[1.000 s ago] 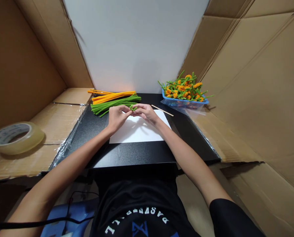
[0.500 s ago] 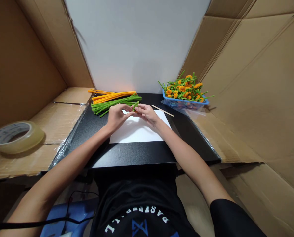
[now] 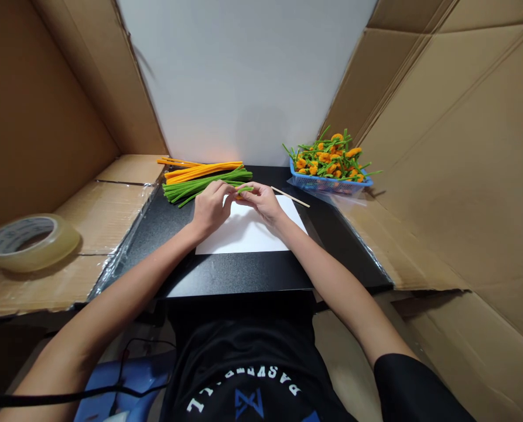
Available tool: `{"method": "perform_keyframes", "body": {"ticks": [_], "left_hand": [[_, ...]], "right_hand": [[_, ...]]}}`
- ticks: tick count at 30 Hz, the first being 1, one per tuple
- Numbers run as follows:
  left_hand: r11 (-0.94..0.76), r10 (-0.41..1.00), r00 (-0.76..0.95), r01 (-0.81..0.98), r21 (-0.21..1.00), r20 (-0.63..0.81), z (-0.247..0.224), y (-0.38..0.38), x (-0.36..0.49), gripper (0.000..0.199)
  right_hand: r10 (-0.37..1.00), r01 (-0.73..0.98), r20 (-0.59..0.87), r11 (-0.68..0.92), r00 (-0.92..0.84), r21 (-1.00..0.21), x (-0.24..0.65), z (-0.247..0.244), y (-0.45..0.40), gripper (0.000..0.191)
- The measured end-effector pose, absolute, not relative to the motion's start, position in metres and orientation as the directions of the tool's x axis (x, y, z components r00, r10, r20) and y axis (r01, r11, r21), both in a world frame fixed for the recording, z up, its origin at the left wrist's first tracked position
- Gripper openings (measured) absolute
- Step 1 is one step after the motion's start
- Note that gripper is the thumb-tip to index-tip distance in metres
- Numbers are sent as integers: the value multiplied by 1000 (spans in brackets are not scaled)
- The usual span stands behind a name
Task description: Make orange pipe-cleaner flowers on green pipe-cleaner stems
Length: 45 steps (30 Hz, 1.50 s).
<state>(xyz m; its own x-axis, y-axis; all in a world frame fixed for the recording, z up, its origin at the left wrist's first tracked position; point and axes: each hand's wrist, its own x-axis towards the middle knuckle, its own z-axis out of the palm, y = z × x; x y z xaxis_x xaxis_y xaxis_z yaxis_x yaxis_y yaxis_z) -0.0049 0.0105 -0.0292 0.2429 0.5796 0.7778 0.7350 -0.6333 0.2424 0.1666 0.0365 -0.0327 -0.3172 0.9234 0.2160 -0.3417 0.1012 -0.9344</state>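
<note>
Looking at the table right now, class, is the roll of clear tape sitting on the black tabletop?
No, the roll of clear tape lies on the flattened cardboard to the left of the black tabletop.

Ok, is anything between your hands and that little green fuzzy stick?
No, nothing visible is in the way. The green pipe cleaner sits right at the fingers of your left hand and right hand, above the white paper.

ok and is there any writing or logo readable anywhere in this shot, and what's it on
"BASEBALL": white arched letters, upside down from this view, on the black T-shirt
Blue emblem below those letters on the shirt: too blurred to read
Roll of clear tape: marks on its white core, too small to read
</note>
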Motion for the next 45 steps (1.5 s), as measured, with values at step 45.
{"method": "perform_keyframes", "body": {"ticks": [45], "left_hand": [[-508,797,-82,446,737,599,-40,19,10,11]], "right_hand": [[959,-307,271,234,-85,-922,147,-42,24,43]]}}
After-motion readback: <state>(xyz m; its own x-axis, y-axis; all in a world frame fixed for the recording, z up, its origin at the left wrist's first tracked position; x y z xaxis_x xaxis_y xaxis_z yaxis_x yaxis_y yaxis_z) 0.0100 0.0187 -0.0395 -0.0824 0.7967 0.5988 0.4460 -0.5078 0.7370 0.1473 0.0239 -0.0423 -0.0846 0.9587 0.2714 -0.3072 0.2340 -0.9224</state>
